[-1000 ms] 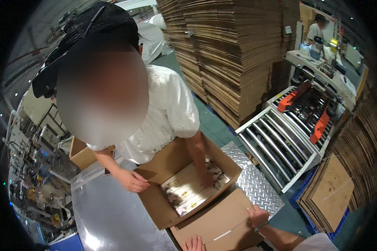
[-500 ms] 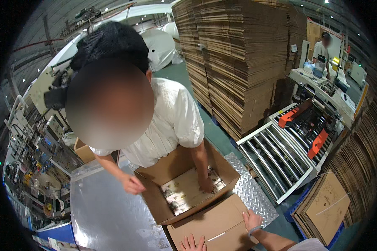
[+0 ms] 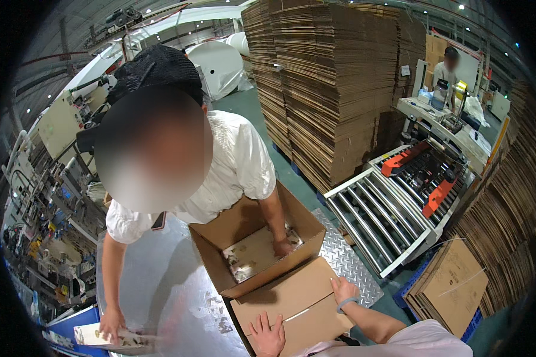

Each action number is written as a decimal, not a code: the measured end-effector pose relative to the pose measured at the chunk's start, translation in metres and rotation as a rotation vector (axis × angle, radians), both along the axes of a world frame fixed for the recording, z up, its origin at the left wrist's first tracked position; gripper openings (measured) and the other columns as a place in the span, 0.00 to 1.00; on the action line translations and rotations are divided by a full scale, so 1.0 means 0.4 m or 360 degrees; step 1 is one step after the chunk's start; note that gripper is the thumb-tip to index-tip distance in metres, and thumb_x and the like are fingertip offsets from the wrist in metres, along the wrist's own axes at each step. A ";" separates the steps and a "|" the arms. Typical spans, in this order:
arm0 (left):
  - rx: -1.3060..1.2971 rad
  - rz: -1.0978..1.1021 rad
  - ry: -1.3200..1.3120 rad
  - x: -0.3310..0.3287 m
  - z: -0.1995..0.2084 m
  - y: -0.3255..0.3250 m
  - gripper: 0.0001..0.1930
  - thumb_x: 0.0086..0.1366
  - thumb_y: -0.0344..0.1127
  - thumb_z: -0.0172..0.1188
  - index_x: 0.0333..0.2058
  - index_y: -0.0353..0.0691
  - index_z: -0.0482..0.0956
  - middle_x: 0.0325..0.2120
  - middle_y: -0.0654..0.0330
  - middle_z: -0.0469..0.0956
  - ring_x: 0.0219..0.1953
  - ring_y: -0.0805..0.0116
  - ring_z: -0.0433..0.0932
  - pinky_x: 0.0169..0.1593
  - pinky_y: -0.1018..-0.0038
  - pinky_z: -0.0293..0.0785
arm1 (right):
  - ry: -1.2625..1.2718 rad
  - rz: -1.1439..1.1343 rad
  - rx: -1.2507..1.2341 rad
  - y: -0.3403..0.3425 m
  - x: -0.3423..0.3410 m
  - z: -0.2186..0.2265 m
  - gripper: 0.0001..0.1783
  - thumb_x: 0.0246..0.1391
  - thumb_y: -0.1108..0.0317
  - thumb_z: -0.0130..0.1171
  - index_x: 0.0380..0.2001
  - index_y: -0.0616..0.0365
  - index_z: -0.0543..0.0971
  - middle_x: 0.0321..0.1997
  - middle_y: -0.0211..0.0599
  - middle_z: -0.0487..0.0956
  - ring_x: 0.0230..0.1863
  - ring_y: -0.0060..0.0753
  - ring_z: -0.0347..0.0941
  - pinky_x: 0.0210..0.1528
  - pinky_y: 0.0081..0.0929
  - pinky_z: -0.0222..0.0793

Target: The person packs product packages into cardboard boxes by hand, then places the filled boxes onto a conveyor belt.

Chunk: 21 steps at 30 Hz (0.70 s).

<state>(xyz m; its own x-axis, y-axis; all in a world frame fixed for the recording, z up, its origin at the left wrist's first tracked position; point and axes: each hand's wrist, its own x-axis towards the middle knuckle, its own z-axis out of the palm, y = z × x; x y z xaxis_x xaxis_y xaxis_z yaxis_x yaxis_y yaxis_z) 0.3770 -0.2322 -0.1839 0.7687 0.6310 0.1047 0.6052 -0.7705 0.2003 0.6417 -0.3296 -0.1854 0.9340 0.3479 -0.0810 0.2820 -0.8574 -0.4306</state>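
Note:
A brown cardboard box (image 3: 315, 279) lies in front of me with its top flaps folded down and a pale strip along the seam. My left hand (image 3: 268, 334) rests flat on its top, fingers spread. At the far right edge of the same box, my right hand (image 3: 344, 291) has its fingers curled over the cardboard; a band circles that wrist. Just beyond stands an open cardboard box (image 3: 268, 287), where a co-worker's hand (image 3: 283, 245) reaches in among white patterned packs (image 3: 241, 262). The co-worker's other hand (image 3: 112, 324) is on a white patterned pack (image 3: 88, 334) at the lower left.
A shiny metal table (image 3: 190, 303) extends to the left, beside machinery. A roller conveyor (image 3: 375, 217) with orange guides stands right of a diamond-plate surface (image 3: 360, 276). Tall stacks of flat cardboard (image 3: 315, 95) rise behind; more sheets (image 3: 452, 285) lie on a blue pallet at right.
The co-worker's free hand has swung out to a pack at the lower left. My left hand shows more fully, still on the box; my right hand keeps to its edge. The view has shifted slightly.

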 end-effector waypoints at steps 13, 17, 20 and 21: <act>-0.0037 0.0043 -0.0002 -0.032 -0.037 0.010 0.23 0.59 0.45 0.51 0.56 0.61 0.66 0.58 0.48 0.59 0.59 0.46 0.58 0.58 0.41 0.48 | -0.0131 -0.0004 -0.0068 0.003 -0.011 -0.100 0.23 0.53 0.42 0.47 0.31 0.51 0.77 0.23 0.50 0.78 0.28 0.54 0.75 0.33 0.48 0.68; 0.0015 -0.0063 -0.0139 0.039 -0.023 0.006 0.23 0.59 0.45 0.51 0.55 0.61 0.67 0.56 0.49 0.62 0.59 0.48 0.59 0.59 0.42 0.47 | 0.0014 -0.0019 0.0090 0.001 0.021 -0.018 0.24 0.52 0.43 0.47 0.30 0.54 0.77 0.23 0.49 0.78 0.26 0.55 0.74 0.27 0.48 0.68; 0.0050 0.0014 0.0035 0.011 -0.033 -0.008 0.22 0.59 0.46 0.52 0.54 0.61 0.68 0.54 0.50 0.63 0.57 0.51 0.61 0.58 0.43 0.49 | -0.0026 -0.0083 -0.0064 -0.032 0.016 -0.073 0.26 0.52 0.43 0.48 0.27 0.57 0.77 0.23 0.51 0.77 0.25 0.54 0.74 0.28 0.47 0.67; 0.0040 0.0034 -0.0032 -0.016 -0.040 -0.017 0.22 0.59 0.46 0.52 0.54 0.61 0.68 0.54 0.51 0.64 0.57 0.51 0.61 0.58 0.43 0.49 | -0.0132 -0.0035 -0.0096 -0.004 0.000 -0.102 0.25 0.53 0.43 0.48 0.27 0.57 0.77 0.23 0.51 0.77 0.26 0.54 0.74 0.29 0.47 0.67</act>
